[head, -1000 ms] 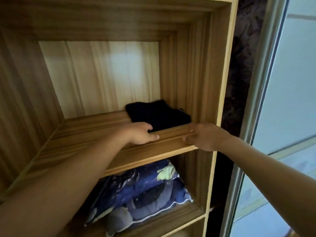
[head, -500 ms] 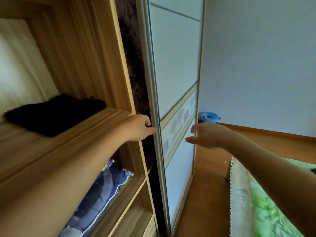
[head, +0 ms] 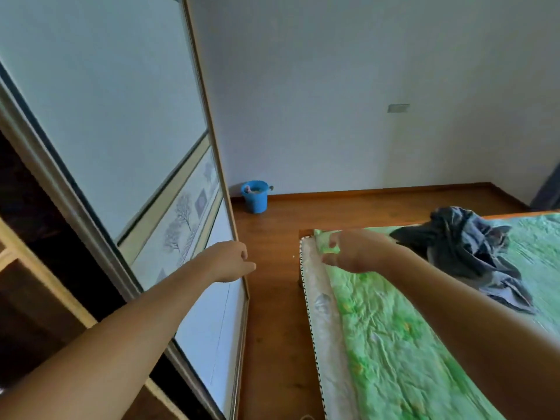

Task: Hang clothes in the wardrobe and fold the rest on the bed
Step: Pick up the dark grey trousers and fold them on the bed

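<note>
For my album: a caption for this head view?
Empty hands reach from wardrobe door toward crumpled grey clothes on bed.

Views: I have one, the head camera, wide-angle.
Position: worn on the person's head, standing between wardrobe and bed.
Facing: forward and down, towards the far wall and floor.
Nearness: both forearms fill my lower frame; the left hand and right hand sit mid-frame.
Edges: wardrobe door runs up my left side, bed takes the lower right, bucket far off.
Overlap: none, a single view.
</note>
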The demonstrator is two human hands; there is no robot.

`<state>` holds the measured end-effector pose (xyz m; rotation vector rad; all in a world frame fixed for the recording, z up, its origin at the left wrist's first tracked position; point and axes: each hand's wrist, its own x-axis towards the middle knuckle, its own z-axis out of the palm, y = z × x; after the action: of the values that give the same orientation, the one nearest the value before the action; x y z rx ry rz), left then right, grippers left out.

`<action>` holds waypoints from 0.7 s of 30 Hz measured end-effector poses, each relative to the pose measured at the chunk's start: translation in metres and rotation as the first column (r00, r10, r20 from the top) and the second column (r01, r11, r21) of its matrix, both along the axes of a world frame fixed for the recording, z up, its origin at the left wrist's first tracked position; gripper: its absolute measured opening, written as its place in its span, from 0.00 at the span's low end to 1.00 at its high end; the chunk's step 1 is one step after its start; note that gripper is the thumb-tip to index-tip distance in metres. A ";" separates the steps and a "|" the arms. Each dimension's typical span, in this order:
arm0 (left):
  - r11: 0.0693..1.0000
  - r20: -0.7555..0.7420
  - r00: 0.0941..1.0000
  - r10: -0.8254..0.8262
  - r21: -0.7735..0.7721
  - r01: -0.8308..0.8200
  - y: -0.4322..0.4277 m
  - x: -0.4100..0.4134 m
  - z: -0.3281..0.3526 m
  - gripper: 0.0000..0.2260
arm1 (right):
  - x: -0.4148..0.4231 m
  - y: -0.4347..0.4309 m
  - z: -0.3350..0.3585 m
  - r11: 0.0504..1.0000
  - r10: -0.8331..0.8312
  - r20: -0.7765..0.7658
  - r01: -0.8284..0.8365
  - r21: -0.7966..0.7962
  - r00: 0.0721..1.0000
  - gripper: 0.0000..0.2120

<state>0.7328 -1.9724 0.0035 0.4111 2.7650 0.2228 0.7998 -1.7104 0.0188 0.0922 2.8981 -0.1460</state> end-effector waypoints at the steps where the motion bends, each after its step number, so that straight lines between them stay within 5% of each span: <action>1: 1.000 0.001 1.000 -0.011 0.002 0.011 0.009 -0.016 -0.007 0.17 | -0.010 0.008 -0.004 1.000 -0.017 0.012 0.017 0.006 1.000 0.26; 21: 0.997 0.032 0.996 -0.078 0.028 0.077 0.153 -0.356 -0.072 0.19 | -0.339 0.127 -0.058 0.997 -0.072 0.121 0.074 -0.015 0.990 0.20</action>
<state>0.3768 -1.8189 -0.0683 0.5164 2.7100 0.2461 0.4611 -1.5835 -0.0397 0.1968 2.7733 -0.1758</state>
